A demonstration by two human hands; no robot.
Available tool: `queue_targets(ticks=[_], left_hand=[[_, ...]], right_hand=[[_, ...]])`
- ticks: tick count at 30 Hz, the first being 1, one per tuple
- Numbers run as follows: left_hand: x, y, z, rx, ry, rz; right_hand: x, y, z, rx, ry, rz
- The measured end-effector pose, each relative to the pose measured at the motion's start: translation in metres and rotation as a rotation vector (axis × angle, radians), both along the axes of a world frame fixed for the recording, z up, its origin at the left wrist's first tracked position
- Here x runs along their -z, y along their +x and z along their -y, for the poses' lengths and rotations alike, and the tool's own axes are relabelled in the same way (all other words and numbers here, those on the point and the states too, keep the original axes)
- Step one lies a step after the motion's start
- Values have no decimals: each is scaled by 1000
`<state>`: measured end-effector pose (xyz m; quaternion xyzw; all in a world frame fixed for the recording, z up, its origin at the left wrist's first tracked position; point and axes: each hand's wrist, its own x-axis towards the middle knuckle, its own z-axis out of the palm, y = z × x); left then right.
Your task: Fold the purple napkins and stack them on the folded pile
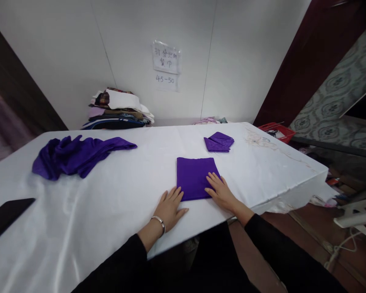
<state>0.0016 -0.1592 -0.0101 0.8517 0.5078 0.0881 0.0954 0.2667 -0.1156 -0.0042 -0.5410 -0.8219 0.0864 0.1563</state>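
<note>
A purple cloth napkin (195, 177), folded into a flat square, lies near the front edge of the white-covered table. My left hand (169, 209), with a silver bangle at the wrist, rests flat, its fingertips at the napkin's lower left corner. On the right side of the cloth, my right hand (220, 192) lies with fingers spread, pressing its surface. Farther back stands or lies a second purple napkin (218, 142), folded into a pointed shape. Off to the left is a crumpled heap of purple cloth (75, 156).
White cloth covers the table (125, 195). A dark flat object (6, 215) sits at the left edge. Stacked clothes (117, 110) are behind the table, against the wall with paper signs (166, 65). A red basket (279, 132) stands at the far right corner.
</note>
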Motion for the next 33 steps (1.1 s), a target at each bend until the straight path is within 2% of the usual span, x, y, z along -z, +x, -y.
queue_targets(ticks=[2,5,8,12,18,24,33], left_hand=[[0,2,-7,-2,51,18],[2,8,-17,6,97,34],[4,13,-24,-7,80,32],[5,13,-25,-4,64,36],[9,8,-25,23,87,86],[8,5,-27,45,80,123],[0,3,-28,56,17,106]], right_hand=[[-2,7,-18,63,28,-111],[-7,25,-58,244,47,-228],[-9,38,-94,412,-4,-223],[-4,35,-122,460,-18,-173],[11,23,-139,495,-20,-127],[20,25,-146,525,-12,-117],[23,27,-150,551,-12,-153]])
